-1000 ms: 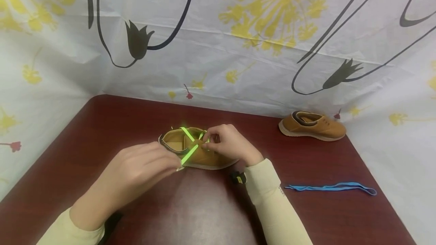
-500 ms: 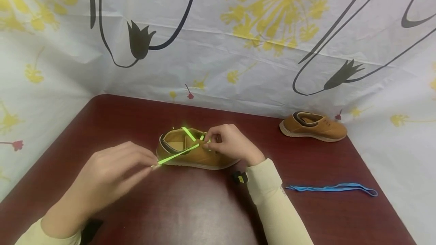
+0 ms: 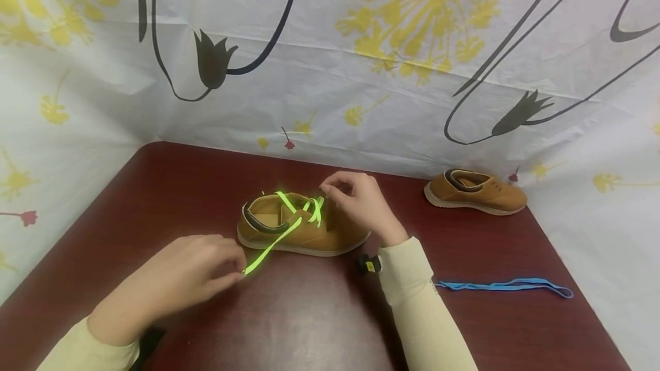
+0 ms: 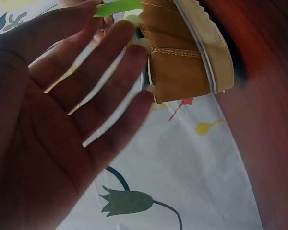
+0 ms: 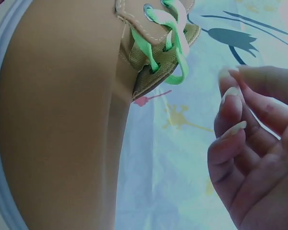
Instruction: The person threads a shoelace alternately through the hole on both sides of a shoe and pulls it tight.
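Note:
A tan lace-up shoe point(image 3: 337, 236) stands on the dark red table, its toe to the right. A neon green shoelace point(image 3: 274, 245) runs through its eyelets, crossing over the front, with a loop lying toward the toe. My left hand point(image 3: 198, 265) pinches one end of this lace near the heel, between thumb and index finger. The left wrist view shows the green lace point(image 4: 117, 7) at those fingertips, the other fingers spread. Above the toe, my right hand point(image 3: 363, 202) has its fingers curled, thumb meeting index; the right wrist view shows nothing between them.
A matching tan shoe point(image 3: 476, 192) without a visible lace stands at the back right of the table point(image 3: 515, 245). Further forward on the right lies a folded blue shoelace point(image 3: 507, 285). A white patterned sheet point(image 3: 319, 73) hangs behind and at both sides.
My left hand drew the lace end left, then lowered it toward the table. My right hand let go of the shoe's lacing area and lifted away to the upper right.

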Tool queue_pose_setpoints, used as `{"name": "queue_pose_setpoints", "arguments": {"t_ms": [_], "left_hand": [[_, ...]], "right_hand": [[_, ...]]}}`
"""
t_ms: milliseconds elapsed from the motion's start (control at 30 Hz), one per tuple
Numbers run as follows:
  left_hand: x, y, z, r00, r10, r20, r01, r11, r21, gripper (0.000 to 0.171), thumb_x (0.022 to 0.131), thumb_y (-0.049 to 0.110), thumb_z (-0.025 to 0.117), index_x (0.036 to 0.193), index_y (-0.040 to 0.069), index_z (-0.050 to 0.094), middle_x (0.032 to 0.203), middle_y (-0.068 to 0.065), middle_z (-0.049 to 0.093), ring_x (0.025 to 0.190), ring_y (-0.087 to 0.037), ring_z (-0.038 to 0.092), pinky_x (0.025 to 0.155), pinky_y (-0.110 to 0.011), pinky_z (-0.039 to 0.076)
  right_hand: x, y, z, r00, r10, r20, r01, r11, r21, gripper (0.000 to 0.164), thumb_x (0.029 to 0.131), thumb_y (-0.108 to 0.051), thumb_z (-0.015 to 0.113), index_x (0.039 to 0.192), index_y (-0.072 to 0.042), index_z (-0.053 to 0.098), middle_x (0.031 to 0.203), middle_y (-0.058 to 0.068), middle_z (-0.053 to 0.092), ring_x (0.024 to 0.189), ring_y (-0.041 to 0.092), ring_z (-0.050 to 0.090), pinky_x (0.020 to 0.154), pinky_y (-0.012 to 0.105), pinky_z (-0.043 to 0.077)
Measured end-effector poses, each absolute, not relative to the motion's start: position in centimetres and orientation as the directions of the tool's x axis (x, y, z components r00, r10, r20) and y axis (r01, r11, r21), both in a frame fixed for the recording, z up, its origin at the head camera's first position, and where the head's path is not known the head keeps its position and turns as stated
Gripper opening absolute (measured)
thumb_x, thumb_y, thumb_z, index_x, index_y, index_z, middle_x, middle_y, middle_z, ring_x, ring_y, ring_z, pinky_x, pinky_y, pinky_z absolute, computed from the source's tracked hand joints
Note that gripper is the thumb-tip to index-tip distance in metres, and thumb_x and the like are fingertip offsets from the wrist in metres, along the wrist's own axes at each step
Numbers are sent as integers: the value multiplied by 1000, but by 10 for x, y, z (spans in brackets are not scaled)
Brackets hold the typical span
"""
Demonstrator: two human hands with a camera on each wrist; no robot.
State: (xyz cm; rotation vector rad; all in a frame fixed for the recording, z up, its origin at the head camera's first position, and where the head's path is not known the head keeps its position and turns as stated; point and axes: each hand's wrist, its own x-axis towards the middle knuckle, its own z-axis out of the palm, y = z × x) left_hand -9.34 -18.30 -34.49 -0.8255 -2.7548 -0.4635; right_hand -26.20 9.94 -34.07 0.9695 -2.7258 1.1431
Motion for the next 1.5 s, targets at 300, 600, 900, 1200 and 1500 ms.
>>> {"name": "queue_pose_setpoints", "arguments": {"t_ms": [300, 600, 900, 1200, 1500], "left_hand": [[-104, -170, -337, -925, 376, 51, 365, 845, 390, 25, 88, 52, 72, 70, 36, 63, 64, 24, 51, 60, 4, 43, 59, -21, 40], [-132, -135, -332, -938, 214, 274, 317, 848, 425, 10, 92, 28, 74, 85, 22, 76, 79, 10, 70, 69, -7, 59, 64, -29, 51], [-165, -84, -354, -924, 138, 357, 278, 883, 378, 13, 85, 24, 82, 91, 14, 76, 94, -1, 69, 89, -22, 66, 76, -37, 56], [-174, -73, -367, -943, 59, 327, 221, 844, 488, 15, 86, 22, 81, 97, 14, 73, 95, 0, 68, 83, -15, 63, 68, -32, 54], [-175, -74, -371, -940, 49, 338, 236, 809, 538, 6, 88, 17, 78, 93, 16, 76, 99, 3, 69, 85, -14, 65, 70, -32, 54]], "right_hand": [[-268, 96, -345, -798, -550, 249, -563, 530, -635, 14, 97, -25, 69, 101, -14, 78, 95, -2, 77, 76, 11, 67, 74, 29, 55], [-273, 99, -352, -791, -584, 180, -543, 536, -646, 18, 99, -23, 65, 108, -12, 77, 101, 0, 77, 85, 15, 71, 79, 33, 56], [-276, 99, -363, -756, -642, 128, -544, 506, -670, 19, 102, -24, 62, 111, -16, 76, 110, -1, 76, 95, 12, 70, 86, 32, 56], [-276, 99, -363, -762, -635, 129, -547, 524, -653, 22, 104, -22, 56, 115, -17, 75, 115, -2, 75, 105, 13, 68, 91, 35, 54], [-272, 99, -362, -730, -675, 107, -561, 501, -659, 21, 100, -13, 59, 113, -18, 75, 114, -1, 75, 99, 14, 71, 87, 34, 58]]}}
